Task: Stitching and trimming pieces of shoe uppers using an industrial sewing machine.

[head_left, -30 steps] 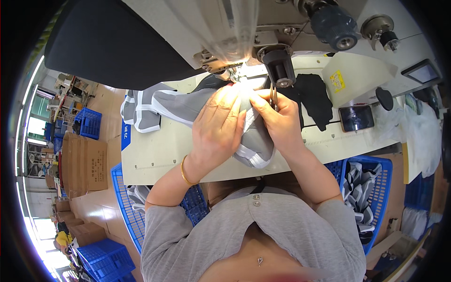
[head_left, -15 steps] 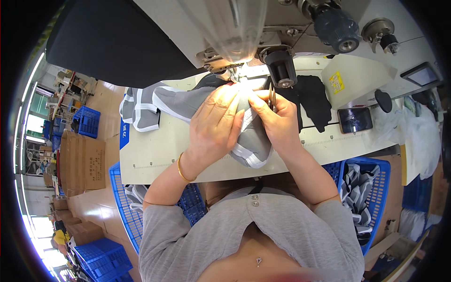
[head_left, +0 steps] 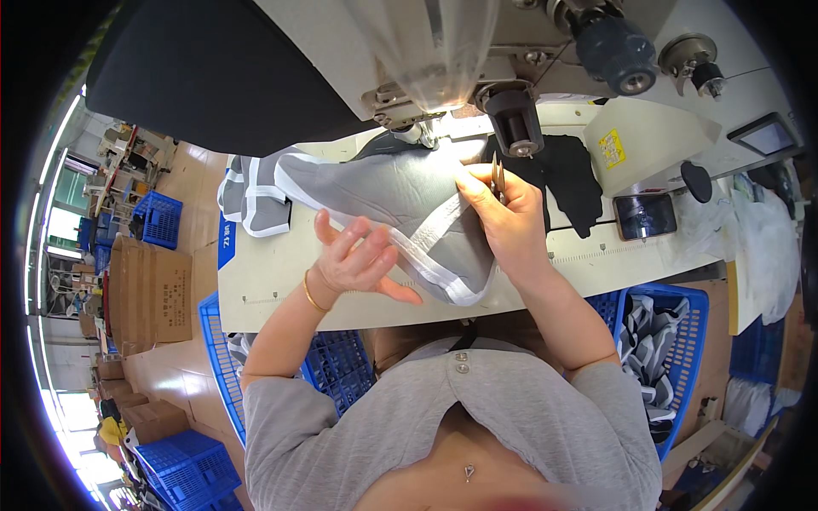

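A grey padded fabric piece with white binding strips (head_left: 400, 187) lies on the pale sewing table under the lit needle area of a sewing machine (head_left: 417, 132). My right hand (head_left: 514, 217) pinches its right edge between thumb and fingers. Small dark thread snips (head_left: 497, 176) are tucked in that same hand, blades pointing up past the fingers. My left hand (head_left: 354, 262), with a gold bangle at the wrist, hovers by the near left edge of the piece, palm turned up and fingers spread, holding nothing.
Another grey-and-white piece (head_left: 256, 196) lies at the table's left. Black fabric (head_left: 571, 183) and a phone (head_left: 644, 218) sit on the right. Blue baskets flank me; the right basket (head_left: 694, 341) holds grey-and-white pieces. A cardboard box (head_left: 149, 294) stands on the floor at left.
My left hand has come off the fabric near the needle, moved toward me and left, and opened. More of the grey piece shows. My right hand keeps its hold with the snips.
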{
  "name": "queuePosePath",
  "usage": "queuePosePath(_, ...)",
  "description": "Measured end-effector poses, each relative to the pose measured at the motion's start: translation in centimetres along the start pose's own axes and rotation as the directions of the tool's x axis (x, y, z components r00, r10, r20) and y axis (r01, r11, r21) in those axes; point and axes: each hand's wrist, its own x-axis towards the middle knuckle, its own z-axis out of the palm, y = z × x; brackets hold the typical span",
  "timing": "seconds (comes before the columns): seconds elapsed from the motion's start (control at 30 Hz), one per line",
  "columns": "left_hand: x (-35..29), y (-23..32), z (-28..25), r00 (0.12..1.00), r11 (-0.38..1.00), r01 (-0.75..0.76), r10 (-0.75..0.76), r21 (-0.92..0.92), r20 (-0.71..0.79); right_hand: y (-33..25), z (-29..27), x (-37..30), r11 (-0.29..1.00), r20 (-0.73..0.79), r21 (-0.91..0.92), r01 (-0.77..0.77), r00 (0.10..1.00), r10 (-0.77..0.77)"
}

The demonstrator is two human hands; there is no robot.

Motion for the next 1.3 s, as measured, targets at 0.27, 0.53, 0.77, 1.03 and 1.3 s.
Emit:
queuePosePath(0.27, -3.4, -4.3, 2.1, 0.994, 0.906, -0.029, -0.016, 0.423, 0.104, 0.1, -0.5, 0.2, 0.997, 0.034, 0.028, -0.065, 0.997, 0.064)
queuePosePath(0.53, 3.4, -2.5, -4.8, 0.871, 0.888, 0.416, -0.328, -0.194, 0.366, 1.5, -1.6, 1.1, 0.847, 0.465, -0.064, 0.527, 0.767, -0.442)
queuePosePath(0.77, 1.2, 2.8, -7.9, -0.205, -0.485, 0.786, -0.79, -0.383, 0.579, 0.3, -0.2, -1.9, 0.966, 0.749, -0.251, 0.059, 0.644, 0.155)
queuePosePath(1.03, -1.7, 4.3, -5.9, -0.35, -0.59, 0.803, -0.581, -0.085, 0.735, 4.3, -1.6, -3.0, 0.933, 0.502, -0.132, -0.334, 0.79, 0.353)
queuePosePath(1.3, 2.7, 0.6, -1.6, 0.595, 0.664, 0.691, -0.3, -0.284, 0.745, 3.2, -1.6, -1.9, 0.849, 0.59, -0.206, 0.486, 0.754, -0.289)
